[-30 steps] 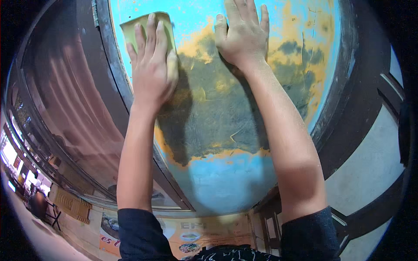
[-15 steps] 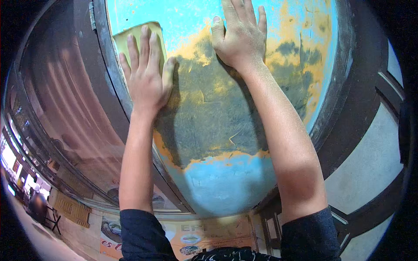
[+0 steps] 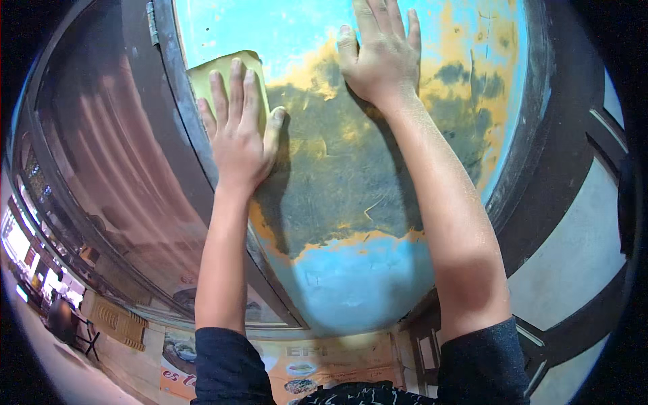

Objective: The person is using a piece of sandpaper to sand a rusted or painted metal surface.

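A yellow sanding pad (image 3: 216,74) is pressed flat under the left hand (image 3: 237,138) (fingers extended); the right hand (image 3: 383,57) is spread, empty, on the blue panel (image 3: 351,283).

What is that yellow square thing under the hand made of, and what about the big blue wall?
The flat yellow-green rectangular pad under the left hand looks like sandpaper or a thin sponge: matte, bending slightly at its edge. The blue painted panel looks like metal or plaster; its paint is worn away to orange and dull grey patches, with fine scratches. The right hand rests flat on it.
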Demonstrator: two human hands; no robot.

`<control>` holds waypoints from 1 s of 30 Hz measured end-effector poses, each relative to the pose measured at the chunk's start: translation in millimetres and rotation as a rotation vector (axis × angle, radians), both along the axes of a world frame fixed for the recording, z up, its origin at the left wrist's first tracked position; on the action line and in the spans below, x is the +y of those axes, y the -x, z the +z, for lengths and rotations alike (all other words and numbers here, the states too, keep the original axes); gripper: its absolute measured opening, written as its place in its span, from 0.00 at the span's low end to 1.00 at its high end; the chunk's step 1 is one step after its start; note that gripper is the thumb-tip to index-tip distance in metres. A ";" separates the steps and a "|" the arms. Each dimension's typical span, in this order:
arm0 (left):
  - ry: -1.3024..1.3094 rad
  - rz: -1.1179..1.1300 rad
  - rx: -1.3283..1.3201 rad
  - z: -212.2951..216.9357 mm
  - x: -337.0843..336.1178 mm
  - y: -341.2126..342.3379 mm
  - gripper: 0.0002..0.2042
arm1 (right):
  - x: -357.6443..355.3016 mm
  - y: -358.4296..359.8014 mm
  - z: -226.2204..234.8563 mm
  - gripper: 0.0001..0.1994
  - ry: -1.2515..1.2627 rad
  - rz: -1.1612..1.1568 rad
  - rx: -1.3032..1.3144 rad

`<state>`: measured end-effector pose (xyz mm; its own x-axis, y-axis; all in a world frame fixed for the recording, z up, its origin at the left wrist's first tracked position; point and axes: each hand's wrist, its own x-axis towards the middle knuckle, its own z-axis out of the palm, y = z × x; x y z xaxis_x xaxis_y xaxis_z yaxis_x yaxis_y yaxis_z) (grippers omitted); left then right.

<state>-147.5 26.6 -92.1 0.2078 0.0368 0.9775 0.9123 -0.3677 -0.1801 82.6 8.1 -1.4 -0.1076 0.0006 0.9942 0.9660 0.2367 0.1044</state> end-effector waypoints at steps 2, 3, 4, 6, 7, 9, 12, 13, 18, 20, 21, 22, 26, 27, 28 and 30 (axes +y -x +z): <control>-0.028 0.015 0.020 7.8 0.8 3.3 0.32 | -8.4 6.2 1.2 0.34 0.044 0.049 0.023; -0.032 0.020 0.021 20.1 4.5 6.9 0.32 | -11.5 8.5 2.0 0.34 0.091 0.090 0.043; -0.074 -0.014 0.027 33.9 12.8 3.4 0.31 | -4.6 1.9 0.8 0.34 0.066 0.009 0.024; -0.103 -0.040 0.025 59.5 8.0 10.2 0.30 | -1.2 7.6 -1.0 0.34 0.058 0.014 0.023; -0.099 -0.052 0.004 65.3 7.0 8.9 0.30 | -1.2 7.9 -1.6 0.34 0.050 0.001 0.016; -0.120 0.002 -0.016 61.6 9.2 5.9 0.31 | -1.2 8.8 -0.1 0.34 0.055 0.018 0.019; -0.046 -0.016 -0.038 32.1 3.0 -2.1 0.32 | -0.2 5.6 -1.0 0.33 0.038 0.021 0.024; -0.043 -0.023 -0.040 16.9 2.6 -4.6 0.32 | 1.7 3.7 -3.0 0.33 0.040 0.014 0.022; 0.000 -0.038 0.003 16.4 -3.5 -1.5 0.33 | -3.9 6.1 0.8 0.33 0.028 0.026 0.021; -0.071 -0.035 0.028 41.6 6.0 -1.9 0.32 | -1.9 5.8 -1.4 0.34 0.036 0.020 0.021; -0.071 -0.039 0.026 56.1 10.0 -3.2 0.32 | -1.4 4.0 -2.3 0.34 0.035 0.018 0.019; -0.101 -0.051 0.024 71.2 11.5 -1.6 0.32 | 0.6 4.8 -3.8 0.34 0.035 0.029 0.021; -0.179 -0.047 0.036 87.5 17.8 1.7 0.32 | -6.0 6.5 -0.1 0.35 0.043 0.020 0.019; -0.163 -0.066 0.016 80.5 15.6 -1.5 0.32 | -6.6 5.9 0.9 0.35 0.061 0.018 0.023; -0.120 -0.078 0.007 68.1 13.7 -1.2 0.32 | -4.5 7.4 -0.5 0.34 0.067 0.006 0.027; -0.073 -0.084 -0.006 41.3 6.5 -5.3 0.33 | 1.1 2.4 -0.4 0.34 0.028 -0.003 0.012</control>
